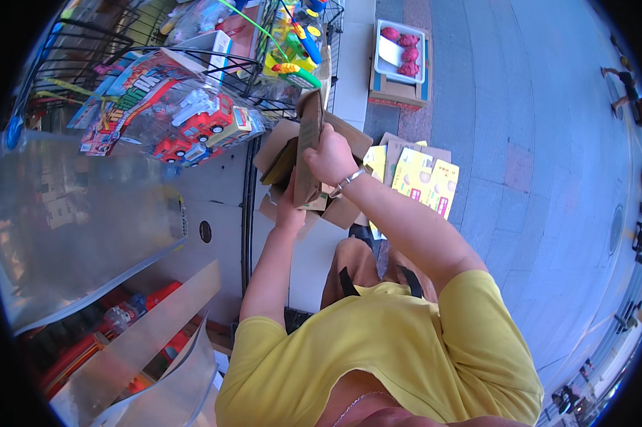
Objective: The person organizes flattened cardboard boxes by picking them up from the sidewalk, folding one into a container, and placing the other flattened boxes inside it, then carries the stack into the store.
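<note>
A folded brown cardboard piece point(308, 144) stands on edge in front of me. My right hand point(331, 156) grips it from the right side, thumb on its near face. At its lower left end, my left hand point(289, 207) holds the same piece, with some fingers hidden behind it. Around and beneath both hands, brown cardboard flaps point(347, 133) spread out; whether they belong to one open box I cannot tell. Flattened yellow printed cartons point(426, 176) lie on the pavement to the right of the flaps.
Wire baskets point(94, 40) of packaged toys rise at upper left, with a bagged toy truck set point(206, 120) hanging close by. A white tray of red fruit point(399, 73) tops a carton point(393, 96) ahead. Clear plastic sheeting point(102, 224) hangs at left. Grey paving point(486, 107) stretches right.
</note>
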### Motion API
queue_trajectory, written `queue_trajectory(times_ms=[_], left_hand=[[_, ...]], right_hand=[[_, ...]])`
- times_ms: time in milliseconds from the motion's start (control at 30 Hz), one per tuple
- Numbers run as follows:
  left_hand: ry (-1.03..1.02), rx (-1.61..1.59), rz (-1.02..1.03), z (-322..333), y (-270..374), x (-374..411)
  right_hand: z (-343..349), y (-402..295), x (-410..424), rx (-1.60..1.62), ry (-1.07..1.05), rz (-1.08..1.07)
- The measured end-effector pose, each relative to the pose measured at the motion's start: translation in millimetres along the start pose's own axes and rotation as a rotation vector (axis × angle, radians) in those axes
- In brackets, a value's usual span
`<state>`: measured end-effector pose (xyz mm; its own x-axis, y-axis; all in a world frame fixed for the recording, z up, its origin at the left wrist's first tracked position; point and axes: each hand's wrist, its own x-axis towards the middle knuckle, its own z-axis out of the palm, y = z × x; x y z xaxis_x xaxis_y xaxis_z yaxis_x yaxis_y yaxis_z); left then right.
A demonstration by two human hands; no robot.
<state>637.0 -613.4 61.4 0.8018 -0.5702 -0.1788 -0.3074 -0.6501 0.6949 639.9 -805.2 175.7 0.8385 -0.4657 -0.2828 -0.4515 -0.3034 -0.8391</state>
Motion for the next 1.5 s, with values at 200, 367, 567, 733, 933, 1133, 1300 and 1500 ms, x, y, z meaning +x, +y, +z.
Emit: queue_trajectory(times_ms=[200,367,567,733,933,1133,1300,1500], left_hand=[[-0.143,-0.017,-0.141,-14.1,5.2,11.4],[-0.047,-0.113,0.055,1.4,5.3,5.1],[-0.048,-0.012,0.016,12.1,10.0,7.2],[-0.083,-0.056,-0.02,18.1,17.7,3.5],[0.352,-0.322,-0.011,51.8,23.9,-41.2],[0.052,-0.494,-0.8,177.7,-64.4,-175.8],[-0.589,-0.572,-0.994,353.1,-67.2,-125.7],[-0.445,-0.303,-0.82,597.7,-174.6,-80.0]], right_hand=[[-14.3,52.9,12.0,0.265,0.065,-0.063],[45.6,148.1,-49.0,-0.07,-0.037,0.088],[52.6,103.8,-24.1,-0.384,-0.178,0.237],[55.6,161.5,-5.7,-0.261,-0.243,0.34],[41.8,189.7,-83.1,0.368,0.193,-0.005],[6.8,356.9,-210.9,0.19,0.397,0.458],[-24.5,476.1,-310.1,0.065,0.368,0.775],[-20.4,578.2,-365.0,0.123,0.463,0.992]])
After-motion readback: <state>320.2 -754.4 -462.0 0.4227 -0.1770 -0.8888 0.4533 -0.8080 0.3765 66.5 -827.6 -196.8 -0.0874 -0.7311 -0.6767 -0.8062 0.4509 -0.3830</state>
